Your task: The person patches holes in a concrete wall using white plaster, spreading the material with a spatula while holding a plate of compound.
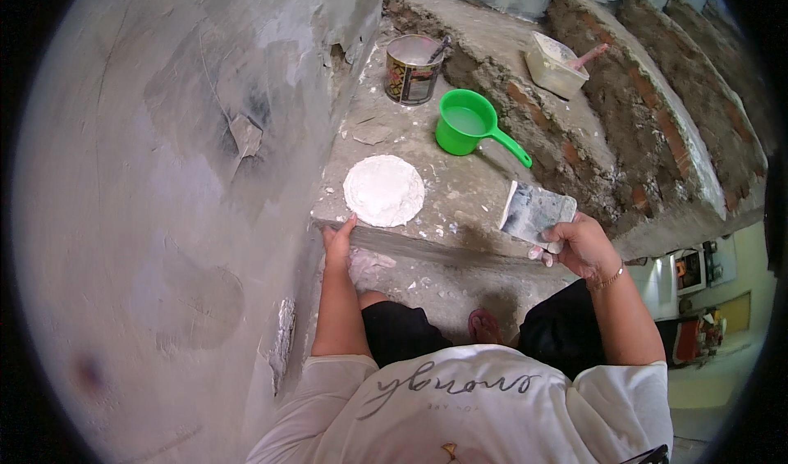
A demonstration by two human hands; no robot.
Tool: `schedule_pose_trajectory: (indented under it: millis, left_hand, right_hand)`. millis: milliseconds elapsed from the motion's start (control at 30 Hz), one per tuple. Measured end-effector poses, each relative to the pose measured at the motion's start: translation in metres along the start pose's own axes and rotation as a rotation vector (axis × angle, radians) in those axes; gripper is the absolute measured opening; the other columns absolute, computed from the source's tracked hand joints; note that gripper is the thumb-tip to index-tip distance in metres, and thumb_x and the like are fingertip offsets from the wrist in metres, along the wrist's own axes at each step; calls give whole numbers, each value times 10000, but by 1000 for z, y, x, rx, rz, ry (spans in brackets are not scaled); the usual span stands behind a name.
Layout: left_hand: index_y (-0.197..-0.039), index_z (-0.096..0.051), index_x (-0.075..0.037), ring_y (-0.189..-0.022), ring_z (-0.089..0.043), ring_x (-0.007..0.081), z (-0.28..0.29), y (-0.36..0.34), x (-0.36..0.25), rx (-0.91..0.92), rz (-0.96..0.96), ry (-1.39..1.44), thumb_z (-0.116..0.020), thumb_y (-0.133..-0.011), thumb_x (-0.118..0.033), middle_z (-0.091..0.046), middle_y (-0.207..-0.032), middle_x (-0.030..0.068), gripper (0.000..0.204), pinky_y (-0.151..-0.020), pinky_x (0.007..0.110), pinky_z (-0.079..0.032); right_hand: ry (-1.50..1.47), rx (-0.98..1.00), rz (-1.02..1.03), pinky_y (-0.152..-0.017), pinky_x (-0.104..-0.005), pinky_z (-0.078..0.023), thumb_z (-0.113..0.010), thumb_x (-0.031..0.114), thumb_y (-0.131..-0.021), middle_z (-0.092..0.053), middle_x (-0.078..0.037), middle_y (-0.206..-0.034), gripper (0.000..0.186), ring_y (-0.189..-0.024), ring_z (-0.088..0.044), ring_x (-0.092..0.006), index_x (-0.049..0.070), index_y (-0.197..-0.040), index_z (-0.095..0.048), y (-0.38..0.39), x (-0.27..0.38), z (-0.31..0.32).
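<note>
My right hand (pixel 582 246) grips a flat, broad putty scraper (pixel 535 214); grey and white smears cover its face. White residue marks the fingertips. My left hand (pixel 337 239) rests at the front edge of the concrete step (pixel 468 246), thumb pointing up and apart from the fingers, some of which are hidden. Just beyond it lies a round white mound of plaster or putty (pixel 383 191). Farther back stands a green plastic dipper (pixel 465 124) with cloudy liquid in it, its handle toward the right.
A paint-smeared can (pixel 412 70) with a tool handle in it stands by the grey wall (pixel 189 177). On a higher step sits a whitish square tub (pixel 555 66) with a pinkish handle sticking out. Rough brick steps (pixel 648 95) rise to the right.
</note>
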State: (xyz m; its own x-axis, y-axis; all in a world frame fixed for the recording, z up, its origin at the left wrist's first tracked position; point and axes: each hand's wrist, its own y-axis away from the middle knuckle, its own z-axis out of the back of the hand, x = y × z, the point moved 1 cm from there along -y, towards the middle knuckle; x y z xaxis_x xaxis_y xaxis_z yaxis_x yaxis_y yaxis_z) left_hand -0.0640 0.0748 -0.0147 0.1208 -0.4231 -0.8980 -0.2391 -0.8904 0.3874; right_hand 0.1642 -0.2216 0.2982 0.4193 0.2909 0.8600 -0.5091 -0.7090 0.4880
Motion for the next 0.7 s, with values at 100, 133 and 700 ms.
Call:
schedule_pose_trajectory:
  millis: [100,133,700]
  left_hand:
    - [-1357,-266,164,-1231,-441,295,-3,6,-1,-18,-23,-3,-808,-699,-251,-416,-1367,236,949,-1034,342,-339]
    - [-1359,-262,166,-1240,-434,296,-6,7,-2,-7,-34,9,-808,-699,-253,-411,-1371,240,954,-1040,340,-331]
    - [-1233,-465,161,-1135,-531,304,8,-49,18,-240,-63,-209,-733,-754,-220,-553,-1230,230,668,-986,376,-388]
  right_hand:
    - [5,26,19,-503,-369,-486,-527,-51,-771,-642,-158,-872,294,-683,-655,-278,-51,-1064,-549,21,-2,7]
    - [-4,26,28,-498,-365,-483,-530,-47,-770,-644,-155,-864,279,-679,-655,-276,-50,-1048,-556,28,-2,9]
    - [308,-132,334,-615,-390,-542,-576,5,-750,-578,-174,-942,305,-736,-616,-260,-113,-1027,-532,-80,48,-1]
